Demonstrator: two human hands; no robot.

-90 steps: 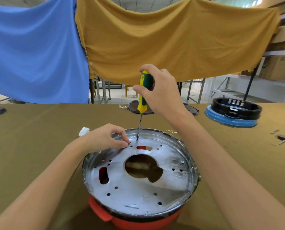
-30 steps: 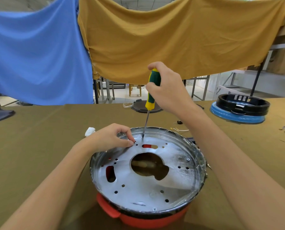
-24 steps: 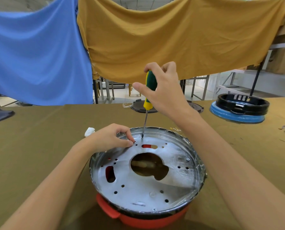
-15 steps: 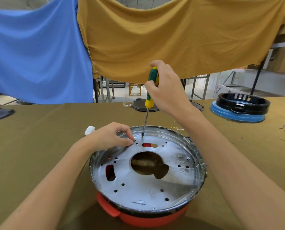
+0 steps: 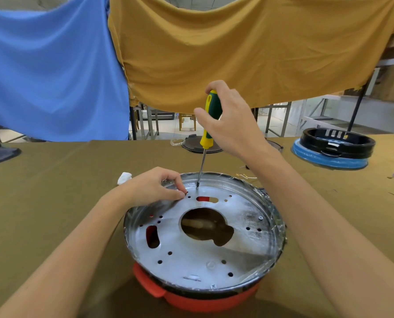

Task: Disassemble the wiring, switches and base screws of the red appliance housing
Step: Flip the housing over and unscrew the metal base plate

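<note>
- Red round plastic appliance housing [image 5: 191, 301] upside down on olive-brown cloth-covered table [image 5: 42, 191], silver perforated metal base plate [image 5: 202, 244] on top.
- Right hand [image 5: 230, 120] wrapped around green-and-yellow screwdriver [image 5: 208, 125], nearly upright, tip on far edge of plate.
- Left hand [image 5: 152, 187] on plate rim, fingertips pinching small dark part, maybe a screw.
- White crumpled scrap [image 5: 124, 177] just beside left hand.

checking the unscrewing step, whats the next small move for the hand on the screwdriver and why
Probably another twist: the right hand grips the green and yellow screwdriver upright, tip on the far edge of the silver perforated metal plate, while the left hand steadies the plate beside it.
</note>
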